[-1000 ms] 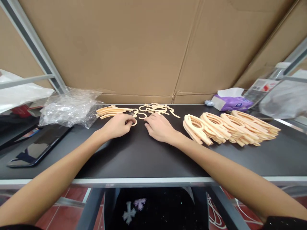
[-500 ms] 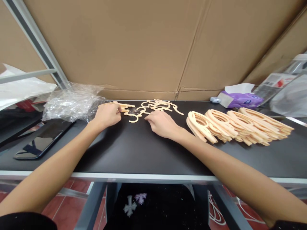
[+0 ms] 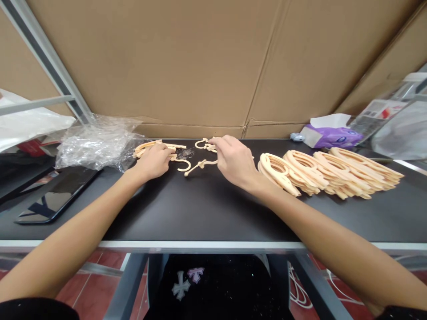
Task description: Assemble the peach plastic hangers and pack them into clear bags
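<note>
My left hand (image 3: 154, 162) lies over a small pile of pale yellow hanger parts (image 3: 143, 147) at the back left of the desk. Its fingers are bent together on them, and a curved hanger hook (image 3: 184, 166) sticks out by the fingertips. To the right, a loose hook piece (image 3: 200, 165) lies on the black surface and runs toward my right hand (image 3: 233, 159). That hand's fingers are pinched together above a heap of hook pieces (image 3: 202, 143), most of which it hides. What its fingertips hold cannot be made out.
Several stacks of pale oval hanger parts (image 3: 307, 171) lie to the right. Behind them is a purple tissue pack (image 3: 333, 136). Clear plastic wrap (image 3: 96, 144) and a dark phone (image 3: 56, 195) lie at the left. Cardboard (image 3: 167, 66) stands behind the desk.
My right hand has moved up and right, over the hook heap. One hook piece now lies closer to me. The left hand stays almost in place on its pile.
</note>
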`<state>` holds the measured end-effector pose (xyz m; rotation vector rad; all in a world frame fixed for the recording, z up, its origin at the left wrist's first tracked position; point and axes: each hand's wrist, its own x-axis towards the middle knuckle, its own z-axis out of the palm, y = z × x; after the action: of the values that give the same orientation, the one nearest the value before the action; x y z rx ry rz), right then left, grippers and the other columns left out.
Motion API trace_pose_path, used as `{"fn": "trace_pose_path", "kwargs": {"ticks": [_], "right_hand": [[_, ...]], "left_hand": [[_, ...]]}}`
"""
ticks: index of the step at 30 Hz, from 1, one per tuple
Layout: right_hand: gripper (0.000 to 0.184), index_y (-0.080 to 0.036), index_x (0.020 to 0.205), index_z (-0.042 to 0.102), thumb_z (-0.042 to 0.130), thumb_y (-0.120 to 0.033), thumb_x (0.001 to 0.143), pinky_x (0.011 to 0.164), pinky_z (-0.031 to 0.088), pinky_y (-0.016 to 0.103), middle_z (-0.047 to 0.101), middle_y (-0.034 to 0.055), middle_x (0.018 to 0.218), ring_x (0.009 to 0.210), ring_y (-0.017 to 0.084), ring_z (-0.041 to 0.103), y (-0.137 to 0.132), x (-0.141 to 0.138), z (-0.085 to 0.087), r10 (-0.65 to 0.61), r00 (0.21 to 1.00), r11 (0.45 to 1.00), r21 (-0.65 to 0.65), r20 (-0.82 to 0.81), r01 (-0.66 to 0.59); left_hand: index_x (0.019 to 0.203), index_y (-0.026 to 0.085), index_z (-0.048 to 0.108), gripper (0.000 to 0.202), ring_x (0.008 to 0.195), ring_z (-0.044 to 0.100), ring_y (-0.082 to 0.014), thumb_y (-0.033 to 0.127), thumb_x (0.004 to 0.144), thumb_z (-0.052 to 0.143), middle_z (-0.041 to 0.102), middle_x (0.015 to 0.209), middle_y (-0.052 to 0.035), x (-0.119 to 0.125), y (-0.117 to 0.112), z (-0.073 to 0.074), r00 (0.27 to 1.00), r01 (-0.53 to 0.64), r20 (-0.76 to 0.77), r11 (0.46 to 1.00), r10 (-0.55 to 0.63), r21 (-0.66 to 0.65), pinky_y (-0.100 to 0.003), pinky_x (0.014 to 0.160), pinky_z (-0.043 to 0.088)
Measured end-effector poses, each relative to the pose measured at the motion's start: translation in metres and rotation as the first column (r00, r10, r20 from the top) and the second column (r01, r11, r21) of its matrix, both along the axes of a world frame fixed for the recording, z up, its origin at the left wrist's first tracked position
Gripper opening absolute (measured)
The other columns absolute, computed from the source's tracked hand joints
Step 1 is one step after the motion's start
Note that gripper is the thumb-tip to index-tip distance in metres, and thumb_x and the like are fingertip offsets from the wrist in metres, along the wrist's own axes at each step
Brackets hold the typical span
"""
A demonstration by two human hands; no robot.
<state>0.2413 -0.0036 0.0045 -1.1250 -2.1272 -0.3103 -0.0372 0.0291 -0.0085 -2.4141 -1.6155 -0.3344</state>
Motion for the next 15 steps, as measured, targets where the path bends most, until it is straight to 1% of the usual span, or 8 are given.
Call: {"fn": "trace_pose_path", "kwargs": {"ticks": [4, 8, 11, 13, 15], "right_hand": [[0.042, -0.017, 0.127, 0.068, 0.039, -0.01, 0.098, 0.065, 0.039, 0.033, 0.07, 0.0134, 0.115, 0.091, 0.024, 0.064, -0.01, 0.003, 0.013, -0.139, 0.987, 0.99, -0.01, 0.074, 0.14], [0.041, -0.016, 0.125, 0.068, 0.039, -0.01, 0.097, 0.06, 0.035, 0.034, 0.067, 0.0166, 0.119, 0.081, 0.024, 0.064, -0.014, 0.006, 0.018, -0.21, 0.966, 0.975, -0.044, 0.152, 0.219], [0.041, -0.016, 0.126, 0.067, 0.039, -0.01, 0.096, 0.06, 0.036, 0.035, 0.066, 0.0177, 0.119, 0.078, 0.024, 0.064, -0.012, 0.008, 0.019, -0.217, 0.962, 0.972, -0.059, 0.168, 0.229], [0.043, -0.017, 0.128, 0.066, 0.038, -0.01, 0.097, 0.062, 0.037, 0.036, 0.065, 0.0175, 0.12, 0.079, 0.024, 0.063, -0.011, 0.009, 0.02, -0.207, 0.967, 0.973, -0.071, 0.147, 0.219], [0.045, -0.017, 0.13, 0.065, 0.036, -0.009, 0.097, 0.064, 0.039, 0.036, 0.065, 0.0168, 0.121, 0.081, 0.024, 0.063, -0.012, 0.009, 0.021, -0.173, 0.976, 0.978, -0.096, 0.132, 0.186]], "left_hand": [[0.106, 0.017, 0.078, 0.039, 0.112, 0.061, -0.0332, 0.025, 0.093, 0.043, 0.07, 0.111, -0.0167, -0.001, -0.001, 0.003, 1.0, 0.022, 0.0, 1.0, -0.022, 0.017, -0.048, 0.103, 0.049], [0.096, 0.015, 0.077, 0.034, 0.112, 0.058, -0.0365, 0.027, 0.094, 0.045, 0.069, 0.109, -0.0189, -0.001, -0.002, 0.003, 0.999, -0.031, -0.011, 0.999, 0.032, 0.033, -0.05, 0.101, 0.048], [0.099, 0.015, 0.073, 0.032, 0.114, 0.056, -0.0367, 0.028, 0.096, 0.044, 0.07, 0.11, -0.0177, 0.002, -0.004, 0.008, 0.996, -0.082, -0.024, 0.994, 0.084, 0.066, -0.051, 0.102, 0.045], [0.105, 0.014, 0.07, 0.034, 0.113, 0.057, -0.0354, 0.028, 0.099, 0.04, 0.071, 0.111, -0.0171, 0.006, -0.009, 0.016, 0.995, -0.1, 0.036, 0.991, 0.097, 0.09, -0.049, 0.102, 0.045], [0.114, 0.014, 0.066, 0.036, 0.112, 0.059, -0.034, 0.031, 0.102, 0.037, 0.072, 0.111, -0.0167, 0.011, -0.016, 0.026, 0.987, -0.109, 0.127, 0.988, 0.095, 0.111, -0.046, 0.098, 0.047]]}}
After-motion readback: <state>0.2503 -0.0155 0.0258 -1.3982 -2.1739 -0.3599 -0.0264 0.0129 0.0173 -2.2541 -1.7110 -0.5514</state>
